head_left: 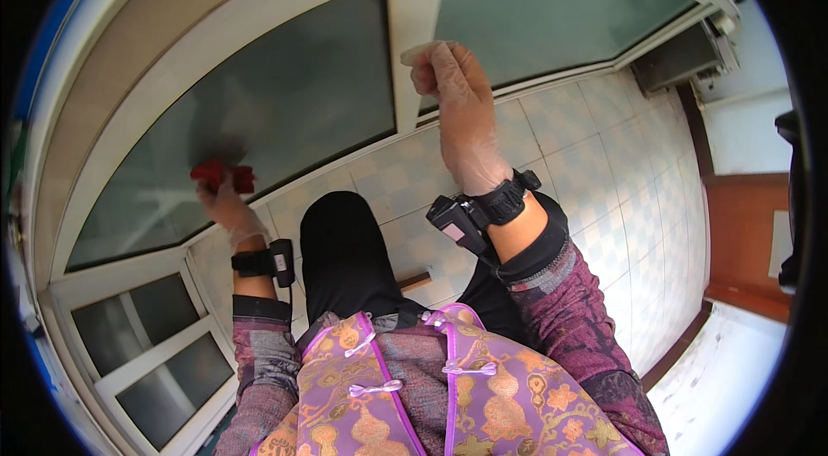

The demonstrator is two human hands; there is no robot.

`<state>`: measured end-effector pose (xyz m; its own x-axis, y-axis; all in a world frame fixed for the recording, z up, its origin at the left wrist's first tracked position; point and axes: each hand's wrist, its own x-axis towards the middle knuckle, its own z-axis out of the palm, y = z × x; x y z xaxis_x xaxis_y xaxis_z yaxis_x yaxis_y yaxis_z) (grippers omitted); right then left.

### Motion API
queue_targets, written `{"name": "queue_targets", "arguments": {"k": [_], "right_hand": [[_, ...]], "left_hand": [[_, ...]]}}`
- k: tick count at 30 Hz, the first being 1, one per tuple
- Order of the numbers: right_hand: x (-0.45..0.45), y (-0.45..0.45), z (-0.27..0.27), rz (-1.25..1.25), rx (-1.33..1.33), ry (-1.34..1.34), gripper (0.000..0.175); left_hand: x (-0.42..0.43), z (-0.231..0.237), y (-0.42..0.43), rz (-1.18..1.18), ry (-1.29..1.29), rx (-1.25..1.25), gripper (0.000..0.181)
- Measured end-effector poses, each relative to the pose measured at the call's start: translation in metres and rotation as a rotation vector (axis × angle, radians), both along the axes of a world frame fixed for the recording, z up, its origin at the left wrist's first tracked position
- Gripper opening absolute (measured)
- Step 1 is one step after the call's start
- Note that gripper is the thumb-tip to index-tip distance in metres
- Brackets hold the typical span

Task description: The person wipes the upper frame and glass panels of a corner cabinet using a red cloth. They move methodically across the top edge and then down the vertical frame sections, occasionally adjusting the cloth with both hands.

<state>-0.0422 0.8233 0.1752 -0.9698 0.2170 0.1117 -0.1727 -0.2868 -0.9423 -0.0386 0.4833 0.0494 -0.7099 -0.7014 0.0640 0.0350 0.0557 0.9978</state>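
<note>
My left hand (226, 204), in a clear thin glove, holds a red cloth (223, 176) against the lower part of a dark glass panel (291, 68) in a white frame. A blurry reflection of the cloth shows in the glass. My right hand (456, 81), gloved the same way, is raised in front of the white upright (414, 36) between two glass panels. Its fingers are curled; I cannot tell whether anything is pinched in them or whether they touch the frame. Both wrists wear black straps with small devices.
A tiled floor (595, 152) lies below the panels, with my black-trousered knees over it. White-framed small panes (174, 391) stand at lower left. At right are a dark metal box (679, 58) and a brown wooden panel (744, 217).
</note>
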Motion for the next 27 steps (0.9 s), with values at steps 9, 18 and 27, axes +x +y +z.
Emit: {"name": "queue_targets", "arguments": {"k": [9,18,27], "right_hand": [[-0.003,0.009,0.006,-0.078,-0.079,0.062,0.034],[-0.006,0.008,0.01,-0.117,-0.182,0.116,0.026],[-0.007,0.012,0.012,-0.13,-0.172,0.078,0.027]], "left_hand": [[-0.021,-0.06,-0.003,-0.268,-0.073,0.558,0.026],[-0.049,-0.074,0.089,-0.657,-0.254,0.839,0.023],[-0.064,-0.086,0.168,-0.605,-0.52,0.764,0.029]]}}
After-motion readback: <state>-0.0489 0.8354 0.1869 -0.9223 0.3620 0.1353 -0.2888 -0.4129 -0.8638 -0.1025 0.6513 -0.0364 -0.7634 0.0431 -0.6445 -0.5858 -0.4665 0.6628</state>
